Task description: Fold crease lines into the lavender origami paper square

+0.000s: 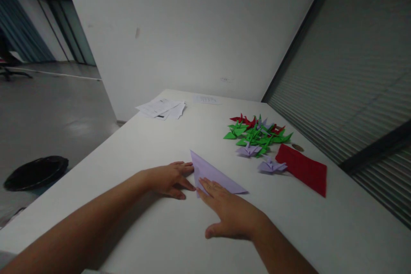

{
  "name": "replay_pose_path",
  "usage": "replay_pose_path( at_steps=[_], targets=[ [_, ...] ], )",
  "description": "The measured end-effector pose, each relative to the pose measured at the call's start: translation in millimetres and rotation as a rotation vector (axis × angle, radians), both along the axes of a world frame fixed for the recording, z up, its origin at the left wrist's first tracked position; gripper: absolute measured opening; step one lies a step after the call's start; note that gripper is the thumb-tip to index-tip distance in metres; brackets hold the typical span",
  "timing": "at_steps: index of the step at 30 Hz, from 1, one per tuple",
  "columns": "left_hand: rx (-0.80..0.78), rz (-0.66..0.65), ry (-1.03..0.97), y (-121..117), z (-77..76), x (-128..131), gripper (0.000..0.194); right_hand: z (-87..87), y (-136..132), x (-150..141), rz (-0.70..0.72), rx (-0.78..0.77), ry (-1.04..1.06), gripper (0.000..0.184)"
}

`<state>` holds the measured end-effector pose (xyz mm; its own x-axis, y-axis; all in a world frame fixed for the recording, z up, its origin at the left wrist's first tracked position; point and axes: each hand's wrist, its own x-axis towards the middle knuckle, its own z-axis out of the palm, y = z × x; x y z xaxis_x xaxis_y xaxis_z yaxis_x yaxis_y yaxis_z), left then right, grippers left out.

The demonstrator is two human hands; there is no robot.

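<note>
Lilac folded-paper triangle (210,172): flat beneath the fingers of the bare right hand (229,207).
Right hand: spread wide, palm down, gripping nothing.
Left hand (171,180): fingers parted, tips at the paper's left edge.
Pressing: probably crispest with the left steadying that edge, the right sweeping firmly outward.
Surface: smooth white table (154,145), bearing red square-cut paper (303,169), then green, red and lilac folded-paper birds (260,132).
Room: plain white wall (176,30), slatted grey blinds (346,72) rightward.

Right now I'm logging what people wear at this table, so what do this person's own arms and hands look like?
Both the left hand and the right hand are bare, with no glove, ring or watch showing. No sleeve covers the visible part of the left forearm or right forearm, and I see no markings.
</note>
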<state>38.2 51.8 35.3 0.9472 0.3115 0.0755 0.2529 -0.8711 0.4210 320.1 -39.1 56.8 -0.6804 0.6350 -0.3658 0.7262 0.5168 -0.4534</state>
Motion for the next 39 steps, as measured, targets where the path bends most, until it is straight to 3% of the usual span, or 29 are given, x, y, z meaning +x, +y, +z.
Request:
replay_pose_path(
  at_steps=[8, 24, 28, 32, 34, 39],
  targets=[
    [0.017, 0.01, 0.093, -1, 4.4, 1, 0.05, -3.7, 1, 1, -0.004, 0.001, 0.019, 0.113],
    [0.022, 0.0, 0.061, -3, 7.4, 2, 0.048, -4.4, 1, 1, 0.007, 0.009, 0.005, 0.114],
    [0.117, -0.007, -0.026, -2, 3.8, -1, 0.035, -9.1, 2, 4, 0.005, 0.012, 0.046, 0.114],
    [0.254, 0.125, -0.146, -1, 0.7, -4, 0.019, -8.4, 2, 4, 0.014, 0.037, 0.062, 0.107],
    [0.31, 0.155, -0.19, -3, 1.4, 0, 0.021, -7.7, 2, 4, 0.02, 0.053, 0.067, 0.108],
    [0.247, 0.001, -0.169, -13, 2.8, 21, 0.043, -9.8, 3, 4, 0.028, 0.085, 0.088, 0.111]
  ],
)
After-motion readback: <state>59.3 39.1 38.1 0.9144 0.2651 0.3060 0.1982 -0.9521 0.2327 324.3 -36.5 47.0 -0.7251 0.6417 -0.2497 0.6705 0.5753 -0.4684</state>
